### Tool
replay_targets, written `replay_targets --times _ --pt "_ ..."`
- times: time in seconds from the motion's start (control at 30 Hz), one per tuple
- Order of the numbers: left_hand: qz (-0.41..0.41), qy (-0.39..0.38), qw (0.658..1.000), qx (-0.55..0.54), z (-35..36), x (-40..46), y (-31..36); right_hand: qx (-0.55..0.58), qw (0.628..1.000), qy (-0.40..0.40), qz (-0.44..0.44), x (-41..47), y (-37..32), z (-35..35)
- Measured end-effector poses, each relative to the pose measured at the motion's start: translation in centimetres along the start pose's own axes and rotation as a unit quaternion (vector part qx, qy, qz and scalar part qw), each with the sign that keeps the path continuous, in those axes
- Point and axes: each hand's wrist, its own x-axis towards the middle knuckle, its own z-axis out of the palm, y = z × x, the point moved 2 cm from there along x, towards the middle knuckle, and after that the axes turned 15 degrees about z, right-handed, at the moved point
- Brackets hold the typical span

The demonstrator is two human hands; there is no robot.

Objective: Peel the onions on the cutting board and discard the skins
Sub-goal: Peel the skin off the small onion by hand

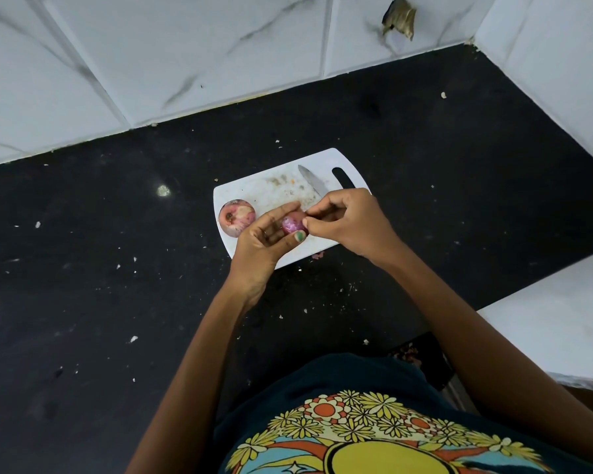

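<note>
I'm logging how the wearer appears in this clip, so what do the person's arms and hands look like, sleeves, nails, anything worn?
Both arms are bare up to the frame edge, with no sleeves showing on them. The left hand has a thumbnail painted green. The right hand shows no ring, watch or glove. The dark shirt carries a colourful flower and sun print.

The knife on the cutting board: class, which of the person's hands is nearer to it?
Right. The right hand partly covers the knife; the left hand is further off, cupping a small onion.
</note>
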Motion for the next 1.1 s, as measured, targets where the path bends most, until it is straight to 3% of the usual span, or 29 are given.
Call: replay_targets --times 0.23,0.4,0.6,0.77,0.87,0.93,1.1 --pt "-0.022 0.009 0.999 -0.043 0.1 -0.4 0.1 0.027 1.000 0.012 -0.006 0.1 0.3 -0.1" --pt "-0.027 0.020 0.998 -0.054 0.3 -0.3 0.2 0.140 0.988 -0.045 0.043 -0.1 0.4 -0.2" --pt "-0.039 0.021 0.997 -0.055 0.4 -0.3 0.2 0.108 0.993 -0.052 0.020 -0.1 0.8 0.1" --pt "-0.071 0.024 0.989 -0.125 0.4 -0.6 0.2 0.198 0.974 -0.094 0.056 0.0 1.2 -0.3" --pt "-0.094 0.032 0.980 -0.170 0.4 -0.5 0.2 0.259 0.958 -0.078 0.094 0.2 2.2 -0.3" --pt "-0.108 0.041 0.974 -0.196 0.5 -0.4 0.1 0.220 0.970 -0.041 0.098 0.3 2.8 -0.2" --pt "-0.119 0.050 0.971 -0.201 0.2 -0.3 -0.3 -0.004 0.997 0.031 0.070 0.4 3.7 0.1"
